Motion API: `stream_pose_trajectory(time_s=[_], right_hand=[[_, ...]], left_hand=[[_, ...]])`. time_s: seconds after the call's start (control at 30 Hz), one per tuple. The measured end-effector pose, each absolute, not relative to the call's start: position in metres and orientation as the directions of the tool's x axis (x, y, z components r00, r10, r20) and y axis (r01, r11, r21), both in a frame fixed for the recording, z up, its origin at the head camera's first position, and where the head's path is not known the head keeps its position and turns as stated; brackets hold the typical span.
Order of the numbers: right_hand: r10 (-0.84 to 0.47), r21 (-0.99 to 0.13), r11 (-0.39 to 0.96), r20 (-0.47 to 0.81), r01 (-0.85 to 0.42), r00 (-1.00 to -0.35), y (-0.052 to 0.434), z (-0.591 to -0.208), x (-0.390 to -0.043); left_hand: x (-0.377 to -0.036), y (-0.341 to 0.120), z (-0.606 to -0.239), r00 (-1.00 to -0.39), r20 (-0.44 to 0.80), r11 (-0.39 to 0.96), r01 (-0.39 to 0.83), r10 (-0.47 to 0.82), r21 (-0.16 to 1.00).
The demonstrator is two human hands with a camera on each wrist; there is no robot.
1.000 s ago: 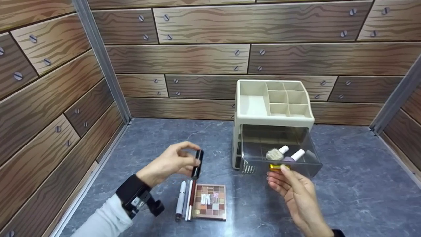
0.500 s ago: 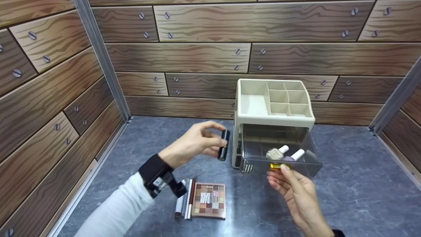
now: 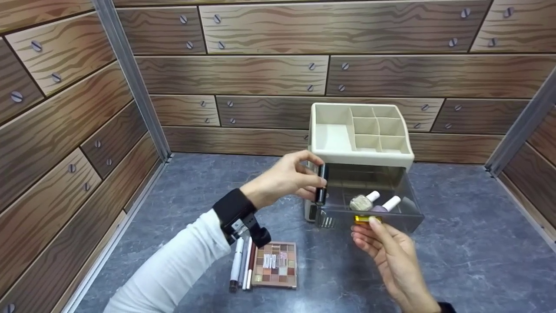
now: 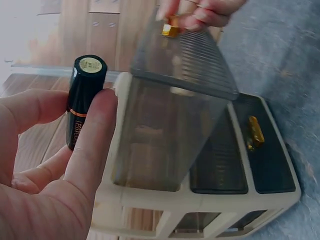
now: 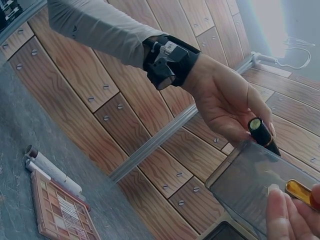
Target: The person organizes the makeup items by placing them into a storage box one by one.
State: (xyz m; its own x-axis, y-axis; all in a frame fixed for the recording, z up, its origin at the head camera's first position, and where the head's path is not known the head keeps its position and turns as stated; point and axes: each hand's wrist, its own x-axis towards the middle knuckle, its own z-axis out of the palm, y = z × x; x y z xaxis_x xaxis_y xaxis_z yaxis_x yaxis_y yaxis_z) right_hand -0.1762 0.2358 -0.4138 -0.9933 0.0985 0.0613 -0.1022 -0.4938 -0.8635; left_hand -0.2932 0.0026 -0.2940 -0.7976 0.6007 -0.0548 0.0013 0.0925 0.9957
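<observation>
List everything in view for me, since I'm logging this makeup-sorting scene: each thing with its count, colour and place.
Organizer: one, cream, at the back of the table, open compartments on top.
Drawer: one, clear smoky grey, pulled out of the organizer's front.
Nail polish bottles: two, pale with white caps, lying in the drawer.
Gold knob: one, on the drawer's front.
Black tube: one, gold band, held at the drawer's left edge.
Eyeshadow palette: one, pink and brown shades, on the table in front.
Pencils and pens: several, white, grey and red, left of the palette.
Table: one, grey marbled.
Left hand: pinches the black tube.
Right hand: grips the gold knob.
</observation>
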Motion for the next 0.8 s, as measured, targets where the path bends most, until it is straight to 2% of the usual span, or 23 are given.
stream_pose_trajectory(time_s=[0.23, 0.47, 0.8], right_hand=[[0.091, -0.859, -0.501, 0.063, -0.101, -0.994, 0.236, -0.415, -0.177], [0.084, -0.856, -0.508, 0.064, -0.098, -0.994, 0.235, -0.416, -0.178], [0.112, -0.871, -0.482, 0.049, -0.097, -0.992, 0.232, -0.412, -0.176]], left_hand=[[-0.296, 0.021, -0.289, -0.788, -0.060, 0.137, 0.032, 0.613, 0.990], [-0.299, 0.041, -0.286, -0.771, -0.131, 0.220, 0.012, 0.624, 0.975], [-0.301, 0.066, -0.282, -0.777, -0.138, 0.421, 0.174, 0.614, 0.890]])
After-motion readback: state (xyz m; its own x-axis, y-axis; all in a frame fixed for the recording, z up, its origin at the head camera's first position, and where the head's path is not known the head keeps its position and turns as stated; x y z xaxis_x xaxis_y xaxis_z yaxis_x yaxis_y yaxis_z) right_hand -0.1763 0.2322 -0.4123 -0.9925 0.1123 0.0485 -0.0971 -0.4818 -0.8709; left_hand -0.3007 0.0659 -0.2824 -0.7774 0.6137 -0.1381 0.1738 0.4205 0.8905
